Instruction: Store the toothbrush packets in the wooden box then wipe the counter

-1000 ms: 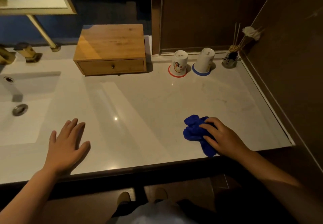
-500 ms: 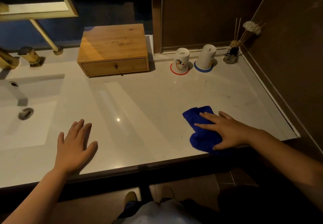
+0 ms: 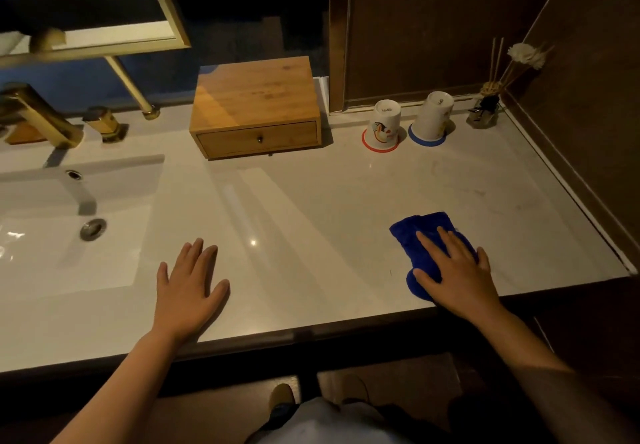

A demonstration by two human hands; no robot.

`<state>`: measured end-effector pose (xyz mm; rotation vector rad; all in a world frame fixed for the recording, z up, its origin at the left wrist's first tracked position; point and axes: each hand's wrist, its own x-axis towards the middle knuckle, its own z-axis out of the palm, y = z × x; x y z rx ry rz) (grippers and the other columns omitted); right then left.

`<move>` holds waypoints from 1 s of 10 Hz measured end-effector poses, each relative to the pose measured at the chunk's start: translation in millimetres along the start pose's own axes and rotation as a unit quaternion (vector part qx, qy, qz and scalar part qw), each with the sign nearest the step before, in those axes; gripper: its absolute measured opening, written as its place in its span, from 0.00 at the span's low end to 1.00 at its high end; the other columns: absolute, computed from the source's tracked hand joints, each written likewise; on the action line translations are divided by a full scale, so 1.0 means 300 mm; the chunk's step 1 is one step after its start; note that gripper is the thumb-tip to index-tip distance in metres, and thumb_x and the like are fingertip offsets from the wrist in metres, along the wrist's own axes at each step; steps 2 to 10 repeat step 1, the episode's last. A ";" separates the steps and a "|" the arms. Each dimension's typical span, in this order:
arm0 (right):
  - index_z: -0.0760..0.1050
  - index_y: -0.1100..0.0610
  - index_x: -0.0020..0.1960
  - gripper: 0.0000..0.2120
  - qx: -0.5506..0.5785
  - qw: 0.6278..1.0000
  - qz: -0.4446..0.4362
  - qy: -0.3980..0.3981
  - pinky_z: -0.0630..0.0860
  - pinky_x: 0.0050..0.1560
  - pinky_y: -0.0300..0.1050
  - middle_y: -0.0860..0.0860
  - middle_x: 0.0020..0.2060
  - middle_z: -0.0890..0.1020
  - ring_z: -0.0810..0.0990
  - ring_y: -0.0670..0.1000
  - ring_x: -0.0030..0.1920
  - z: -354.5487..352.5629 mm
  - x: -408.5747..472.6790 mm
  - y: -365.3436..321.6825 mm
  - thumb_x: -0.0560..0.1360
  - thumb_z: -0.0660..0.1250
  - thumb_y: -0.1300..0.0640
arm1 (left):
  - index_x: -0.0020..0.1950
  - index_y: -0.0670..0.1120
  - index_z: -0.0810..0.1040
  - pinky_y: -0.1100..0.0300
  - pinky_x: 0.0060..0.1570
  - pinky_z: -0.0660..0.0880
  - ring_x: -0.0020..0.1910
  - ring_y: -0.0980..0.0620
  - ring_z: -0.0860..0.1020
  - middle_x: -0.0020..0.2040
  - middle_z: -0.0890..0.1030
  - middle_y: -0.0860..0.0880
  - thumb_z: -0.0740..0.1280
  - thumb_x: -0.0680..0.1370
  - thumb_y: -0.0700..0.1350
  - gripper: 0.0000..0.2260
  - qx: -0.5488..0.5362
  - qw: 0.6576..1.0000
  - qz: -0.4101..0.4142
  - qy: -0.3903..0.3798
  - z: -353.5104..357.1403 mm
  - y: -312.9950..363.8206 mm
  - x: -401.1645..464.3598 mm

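Both hands lie flat in the head view: the left hand (image 3: 188, 286) rests bare on the tabletop (image 3: 311, 201), while the right hand (image 3: 453, 270) presses straight fingers on a crumpled blue cloth (image 3: 420, 235). Wiping seems underway; next, sweep leftward. Beyond the left hand, the wooden box (image 3: 256, 107) sits closed, no packets visible.

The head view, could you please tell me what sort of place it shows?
Most likely a bathroom vanity, perhaps in a hotel: a white sink with a gold faucet, a gold-framed mirror above, and two upturned rinsing cups on coasters.
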<state>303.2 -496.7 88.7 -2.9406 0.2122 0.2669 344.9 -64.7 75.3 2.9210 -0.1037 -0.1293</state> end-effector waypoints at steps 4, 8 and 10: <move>0.50 0.45 0.74 0.33 -0.018 0.999 0.000 0.035 0.44 0.72 0.62 0.55 0.76 0.54 0.50 0.54 0.75 -0.008 0.006 -0.074 0.73 0.58 0.40 | 0.75 0.53 0.55 0.43 0.73 0.43 0.77 0.51 0.47 0.79 0.51 0.51 0.47 0.72 0.64 0.33 0.001 1.000 0.006 -0.014 0.005 -0.012 -0.001; 0.50 0.45 0.74 0.33 -0.018 0.999 0.000 0.035 0.44 0.72 0.62 0.55 0.76 0.54 0.50 0.54 0.75 -0.008 0.006 -0.074 0.73 0.58 0.40 | 0.75 0.53 0.55 0.43 0.73 0.43 0.77 0.51 0.47 0.79 0.51 0.51 0.47 0.72 0.64 0.33 0.001 1.000 0.006 -0.014 0.005 -0.012 -0.001; 0.50 0.45 0.74 0.33 -0.018 0.999 0.000 0.035 0.44 0.72 0.62 0.55 0.76 0.54 0.50 0.54 0.75 -0.008 0.006 -0.074 0.73 0.58 0.40 | 0.75 0.53 0.55 0.43 0.73 0.43 0.77 0.51 0.47 0.79 0.51 0.51 0.47 0.72 0.64 0.33 0.001 1.000 0.006 -0.014 0.005 -0.012 -0.001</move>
